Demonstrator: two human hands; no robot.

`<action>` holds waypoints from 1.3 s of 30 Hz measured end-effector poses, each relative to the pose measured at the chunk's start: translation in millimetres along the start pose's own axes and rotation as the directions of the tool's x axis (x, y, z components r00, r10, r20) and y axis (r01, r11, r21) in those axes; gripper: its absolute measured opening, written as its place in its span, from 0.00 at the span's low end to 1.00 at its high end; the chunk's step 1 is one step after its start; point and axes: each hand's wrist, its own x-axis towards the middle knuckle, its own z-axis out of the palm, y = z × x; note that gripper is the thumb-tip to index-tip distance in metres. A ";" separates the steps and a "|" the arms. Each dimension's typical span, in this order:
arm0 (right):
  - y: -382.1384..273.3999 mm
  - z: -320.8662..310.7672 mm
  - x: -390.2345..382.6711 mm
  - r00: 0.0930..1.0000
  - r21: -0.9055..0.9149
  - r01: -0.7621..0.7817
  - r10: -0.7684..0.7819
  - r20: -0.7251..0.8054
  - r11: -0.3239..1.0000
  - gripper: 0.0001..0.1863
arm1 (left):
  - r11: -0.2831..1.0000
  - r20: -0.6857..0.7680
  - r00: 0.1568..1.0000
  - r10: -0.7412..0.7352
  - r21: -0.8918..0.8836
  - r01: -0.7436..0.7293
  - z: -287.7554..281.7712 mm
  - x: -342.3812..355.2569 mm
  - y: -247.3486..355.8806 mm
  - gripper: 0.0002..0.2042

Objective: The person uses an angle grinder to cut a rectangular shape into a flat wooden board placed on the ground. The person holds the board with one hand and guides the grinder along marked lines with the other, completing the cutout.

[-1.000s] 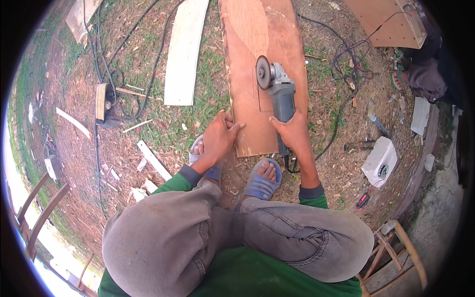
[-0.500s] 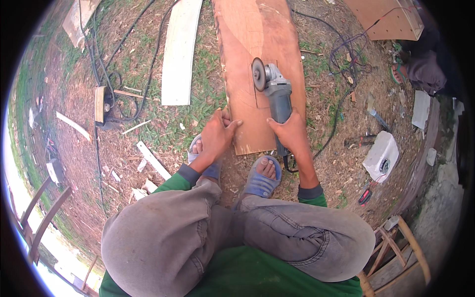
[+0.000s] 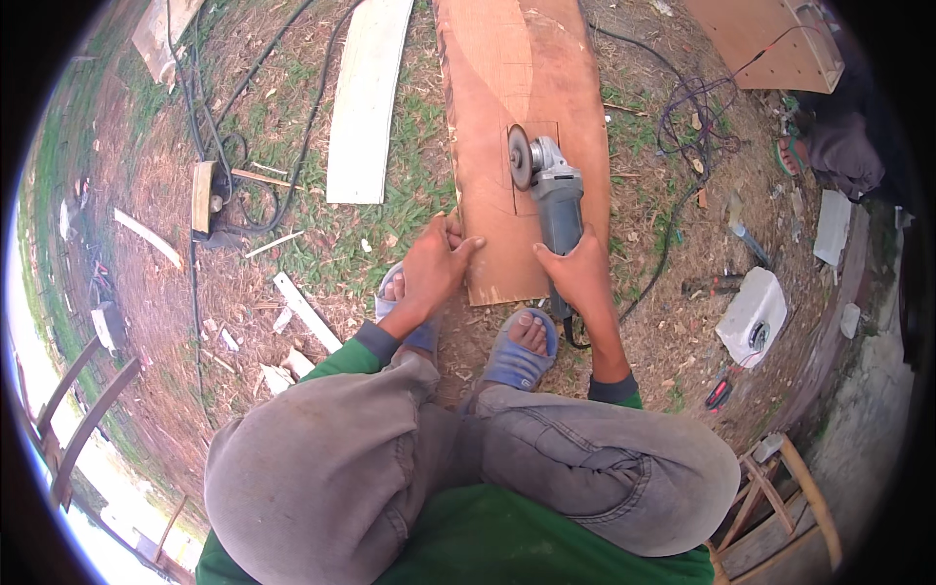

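At left, a cable block (image 3: pixel 204 198) is seen on the littered ground, and to its right a white board (image 3: pixel 363 112) is laid over grass. Next, the near left edge of a brown board (image 3: pixel 487 249) is gripped by the left hand (image 3: pixel 434 263), thumb pressed on the top face, the other fingers partly hidden at the edge. The brown board is laid lengthwise between the feet and the far edge of view, its near end just beyond the sandals (image 3: pixel 517 366). On its face a rectangular outline (image 3: pixel 513 198) is noted; the left side is dark and is judged to be scored or cut, while the far side and the visible part of the right side are thinner and could be marks only. The wood inside is seen in place, so the work is judged part done, with freeing of that piece left. Over the left side of the outline the disc (image 3: pixel 520 158) of an angle grinder (image 3: pixel 559 210) is held; contact and spin cannot be told. The grinder's rear body is grasped by the right hand (image 3: pixel 577 268). Farther right, a white container (image 3: pixel 749 317) is seen on the ground
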 end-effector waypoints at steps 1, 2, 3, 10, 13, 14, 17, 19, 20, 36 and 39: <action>2.0 -0.4 -1.8 1.000 0.014 -0.005 0.005 0.006 1.000 0.40 | 1.000 0.000 1.000 0.009 -0.003 -0.009 0.0 -0.7 0.0 0.22; 3.4 -0.1 -2.6 1.000 0.019 0.004 -0.004 0.001 1.000 0.39 | 1.000 -0.001 1.000 0.019 -0.006 -0.019 -0.2 -0.5 0.1 0.21; 4.9 1.0 -3.8 1.000 0.028 0.018 -0.017 -0.007 0.999 0.39 | 1.000 -0.001 1.000 0.028 -0.008 -0.028 -0.5 -0.7 0.1 0.21; 15.5 2.4 -15.7 1.000 0.090 0.023 -0.023 -0.008 0.996 0.37 | 0.999 0.015 1.000 0.005 -0.033 -0.004 -2.4 -0.1 1.7 0.21; 19.4 0.3 -24.1 1.000 0.108 0.027 -0.027 0.001 0.994 0.37 | 1.000 0.010 1.000 0.007 -0.025 -0.007 -2.1 -0.8 2.4 0.20; 20.1 0.4 -26.1 1.000 0.091 0.030 -0.029 -0.005 0.995 0.37 | 1.000 0.004 1.000 0.009 -0.020 -0.009 -1.8 -1.3 2.5 0.20; 21.8 0.7 -30.4 0.999 0.069 0.030 -0.029 -0.016 0.997 0.38 | 1.000 -0.002 1.000 0.007 -0.010 -0.007 -0.4 -1.9 2.4 0.21; 22.8 1.1 -31.3 1.000 0.077 0.021 -0.020 -0.007 0.997 0.39 | 1.000 -0.001 1.000 0.009 0.002 -0.009 -0.2 -1.1 2.0 0.21; 23.0 2.3 -31.1 1.000 0.064 0.014 -0.013 -0.009 0.998 0.40 | 1.000 -0.002 1.000 0.012 0.012 -0.012 -0.4 -0.6 1.6 0.21; 26.7 2.9 -35.8 1.000 0.097 0.008 -0.009 0.013 0.995 0.38 | 1.000 0.001 1.000 0.027 0.014 -0.027 -1.0 0.0 1.1 0.21; 24.4 0.7 -36.8 1.000 0.095 -0.009 0.007 0.025 0.995 0.38 | 1.000 0.015 1.000 0.007 0.011 -0.007 -1.6 0.4 1.7 0.21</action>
